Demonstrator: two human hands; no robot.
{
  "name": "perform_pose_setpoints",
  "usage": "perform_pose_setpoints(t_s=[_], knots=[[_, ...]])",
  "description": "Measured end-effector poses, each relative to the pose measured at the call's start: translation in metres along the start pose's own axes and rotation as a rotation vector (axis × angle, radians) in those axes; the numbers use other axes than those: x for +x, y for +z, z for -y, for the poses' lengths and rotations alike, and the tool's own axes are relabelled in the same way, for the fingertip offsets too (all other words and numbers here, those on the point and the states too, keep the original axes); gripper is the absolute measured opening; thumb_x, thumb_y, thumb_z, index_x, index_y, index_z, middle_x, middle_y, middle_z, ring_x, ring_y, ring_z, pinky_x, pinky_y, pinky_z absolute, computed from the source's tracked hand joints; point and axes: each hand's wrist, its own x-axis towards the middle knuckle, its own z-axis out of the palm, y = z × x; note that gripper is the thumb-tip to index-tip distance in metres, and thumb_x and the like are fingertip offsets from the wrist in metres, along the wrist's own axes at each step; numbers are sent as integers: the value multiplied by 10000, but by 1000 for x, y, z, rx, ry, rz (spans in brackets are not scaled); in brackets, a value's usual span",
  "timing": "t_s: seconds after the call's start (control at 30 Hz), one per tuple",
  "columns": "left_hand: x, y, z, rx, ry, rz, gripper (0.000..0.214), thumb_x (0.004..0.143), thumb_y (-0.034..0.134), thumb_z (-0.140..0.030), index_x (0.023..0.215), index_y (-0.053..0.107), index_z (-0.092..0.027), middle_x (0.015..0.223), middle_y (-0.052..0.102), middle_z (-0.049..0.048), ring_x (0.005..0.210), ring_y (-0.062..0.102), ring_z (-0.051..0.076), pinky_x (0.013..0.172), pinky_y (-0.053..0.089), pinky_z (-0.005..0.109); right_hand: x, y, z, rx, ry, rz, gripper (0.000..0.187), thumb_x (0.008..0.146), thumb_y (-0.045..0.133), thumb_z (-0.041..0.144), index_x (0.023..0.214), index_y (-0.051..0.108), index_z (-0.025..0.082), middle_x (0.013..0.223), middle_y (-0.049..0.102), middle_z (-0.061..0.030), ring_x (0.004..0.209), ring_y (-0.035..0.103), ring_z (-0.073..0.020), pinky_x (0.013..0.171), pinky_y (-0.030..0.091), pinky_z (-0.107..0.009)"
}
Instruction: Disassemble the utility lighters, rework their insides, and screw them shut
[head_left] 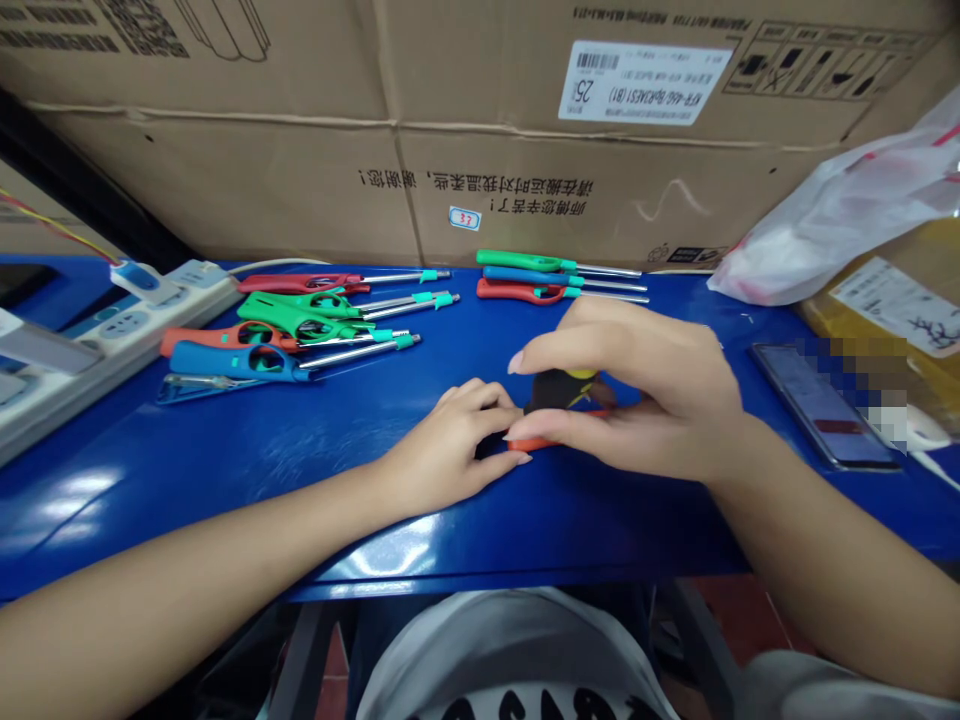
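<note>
My left hand [465, 440] rests on the blue tabletop, its thumb and fingers closed on the left end of an orange lighter part [534, 444]. From above, my right hand [652, 385] curls around the black and yellow handle of a screwdriver [559, 390], directly over the orange part. The screwdriver's tip is hidden behind my fingers. Much of the orange piece is covered by both hands. Beyond my left hand lie several long-necked lighters, among them a blue one [240, 360] and a green one [300, 318].
Three lighters [525, 273] lie side by side near the cardboard box [465, 150] at the back. A white power strip [120, 335] runs along the left. On the right are a phone [825, 410], a white cable and a plastic bag [817, 235] over another box.
</note>
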Motion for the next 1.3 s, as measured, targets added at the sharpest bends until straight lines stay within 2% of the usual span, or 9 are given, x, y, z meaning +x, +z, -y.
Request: perform_pose_setpoints(t_s=[0.1,0.2,0.27,0.47,0.63,0.8,0.97,1.13,1.3], knots=[[0,0,-1,36,-3,17,235,965,684,-331,1166,693,-209,1122,666,81,1057,604,267,937,496,450,0,1,1,-93,-2,-40,153,983,661,329,1045,691,192,911,772,-28,865,737,-169,770,584,-275],[-1,0,-2,66,-13,35,298,974,672,-352,1228,669,-195,1186,650,105,1098,590,281,948,491,454,0,-4,2,15,30,67,305,1042,486,262,1299,629,182,1231,752,-95,1116,717,-210,914,586,-333],[-1,0,-3,67,-14,35,276,974,673,-345,1208,679,-199,1184,650,100,1092,589,276,943,489,443,-1,-6,1,91,65,120,375,1035,482,233,1394,578,184,1268,741,-94,1082,727,-194,877,598,-314],[-1,0,-1,44,10,28,264,982,655,-314,1221,690,-208,1132,655,89,1041,590,265,924,486,442,-3,2,-2,-136,-9,-65,244,927,743,390,1090,710,213,946,795,-24,803,743,-155,772,602,-265],[-1,-1,-2,44,-5,49,293,977,667,-324,1238,691,-193,1200,648,110,1084,592,281,965,477,468,-4,-1,0,98,36,66,354,1043,488,224,1376,591,161,1314,721,-107,1218,679,-212,986,577,-349],[-1,0,-3,69,-2,35,269,969,680,-326,1194,693,-179,1158,650,109,1073,591,283,938,488,451,-5,5,-2,248,108,-29,275,985,635,248,1258,647,215,1158,753,-60,919,729,-170,769,616,-304],[-1,0,-3,57,3,37,262,976,671,-316,1203,691,-188,1097,642,92,1034,587,269,923,482,444,-1,9,-5,-25,-39,-104,164,932,741,295,1052,679,203,926,751,-6,837,690,-157,902,587,-349],[-1,1,-3,66,-17,40,332,979,669,-340,1274,668,-188,1216,631,114,1122,578,286,975,473,458,-2,2,-5,162,52,29,311,987,533,163,1292,586,144,1262,697,-120,1160,656,-219,913,575,-363],[-1,2,-3,69,-21,54,284,976,677,-334,1222,690,-193,1161,645,100,1082,580,276,951,470,446,-1,5,-11,155,-1,-34,197,943,677,214,1132,642,172,1029,736,-45,867,679,-166,910,581,-387]])
